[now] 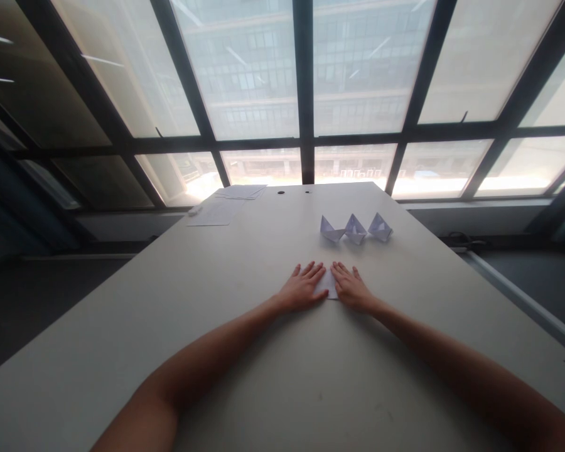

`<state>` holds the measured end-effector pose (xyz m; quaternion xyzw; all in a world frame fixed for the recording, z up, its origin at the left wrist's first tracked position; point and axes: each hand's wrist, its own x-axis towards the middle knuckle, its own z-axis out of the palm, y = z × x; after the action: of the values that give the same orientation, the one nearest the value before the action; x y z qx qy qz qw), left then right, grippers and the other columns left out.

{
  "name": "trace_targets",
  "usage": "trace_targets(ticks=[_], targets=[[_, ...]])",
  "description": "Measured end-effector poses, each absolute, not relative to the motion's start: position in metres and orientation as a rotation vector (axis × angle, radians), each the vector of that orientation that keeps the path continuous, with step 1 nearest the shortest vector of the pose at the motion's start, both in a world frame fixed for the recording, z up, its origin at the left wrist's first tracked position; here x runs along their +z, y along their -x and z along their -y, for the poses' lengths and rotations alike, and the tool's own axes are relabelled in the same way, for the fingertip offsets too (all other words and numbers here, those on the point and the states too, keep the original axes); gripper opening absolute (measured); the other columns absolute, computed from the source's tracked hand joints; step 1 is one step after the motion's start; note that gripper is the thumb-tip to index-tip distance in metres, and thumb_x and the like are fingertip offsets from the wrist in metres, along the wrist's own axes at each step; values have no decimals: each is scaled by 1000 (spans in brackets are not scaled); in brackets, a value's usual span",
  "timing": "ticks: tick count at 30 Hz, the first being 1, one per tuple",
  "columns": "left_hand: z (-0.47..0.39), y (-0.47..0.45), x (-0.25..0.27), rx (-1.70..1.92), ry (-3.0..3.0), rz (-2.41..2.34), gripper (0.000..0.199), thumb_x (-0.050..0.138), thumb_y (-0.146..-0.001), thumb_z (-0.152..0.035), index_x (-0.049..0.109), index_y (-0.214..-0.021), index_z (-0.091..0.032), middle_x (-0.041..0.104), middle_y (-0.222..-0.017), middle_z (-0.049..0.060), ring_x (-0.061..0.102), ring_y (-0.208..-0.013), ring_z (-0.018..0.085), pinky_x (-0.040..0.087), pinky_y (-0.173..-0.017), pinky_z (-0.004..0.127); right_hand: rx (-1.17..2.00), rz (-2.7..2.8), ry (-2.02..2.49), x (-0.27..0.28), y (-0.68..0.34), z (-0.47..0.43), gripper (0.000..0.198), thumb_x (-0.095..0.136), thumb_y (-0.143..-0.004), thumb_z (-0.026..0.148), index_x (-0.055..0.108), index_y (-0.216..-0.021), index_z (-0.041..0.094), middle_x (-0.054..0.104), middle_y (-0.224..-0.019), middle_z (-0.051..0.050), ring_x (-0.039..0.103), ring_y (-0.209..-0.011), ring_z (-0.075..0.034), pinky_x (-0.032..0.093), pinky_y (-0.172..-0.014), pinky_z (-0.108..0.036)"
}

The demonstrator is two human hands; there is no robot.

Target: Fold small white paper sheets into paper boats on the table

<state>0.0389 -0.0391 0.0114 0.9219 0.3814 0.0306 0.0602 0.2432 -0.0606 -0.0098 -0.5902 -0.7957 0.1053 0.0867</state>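
A small white piece of paper (331,287) lies flat on the table between my hands, partly covered by them. My left hand (305,287) rests palm down over its left side, fingers stretched out and slightly spread. On the right side, my right hand (351,287) presses flat with its fingers extended. How the paper is folded beneath my palms is hidden. Just beyond my hands stand three folded paper boats in a row: a left one (332,231), a middle one (355,230) and a right one (380,228).
White sheets of paper (211,213) lie at the table's far left, with a small whitish item (194,211) at their edge. The white table (263,251) has a dark round hole (280,193) near its far edge. Large framed windows (306,94) rise behind it.
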Motion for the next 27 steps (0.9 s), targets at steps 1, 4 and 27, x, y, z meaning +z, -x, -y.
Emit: trace_targets(ticks=[1, 4, 27], targets=[[39, -39, 11, 93, -2791, -1155, 75, 26, -97, -65, 16, -158, -23, 16, -164, 7, 9, -151, 27, 6, -120, 51, 347, 2358, 1763, -11, -245, 59, 66, 32, -89, 15, 28, -154, 10, 22, -161, -13, 16, -150, -24, 8, -120, -54], [39, -39, 11, 96, -2800, -1153, 76, 25, -97, -66, 16, -158, -22, 16, -164, 7, 9, -151, 27, 7, -120, 52, 355, 2332, 1745, -13, -247, 56, 68, 33, -84, 9, 32, -153, 8, 26, -160, -14, 19, -149, -23, 10, -120, -51], [31, -28, 14, 17, -2764, -1135, 82, 21, -95, -71, 14, -158, -19, 11, -164, 10, 7, -152, 25, 4, -120, 53, 132, 2472, 1583, -5, -243, 69, 58, 26, -97, 23, 33, -151, 4, 28, -158, -17, 22, -148, -23, 14, -121, -45]])
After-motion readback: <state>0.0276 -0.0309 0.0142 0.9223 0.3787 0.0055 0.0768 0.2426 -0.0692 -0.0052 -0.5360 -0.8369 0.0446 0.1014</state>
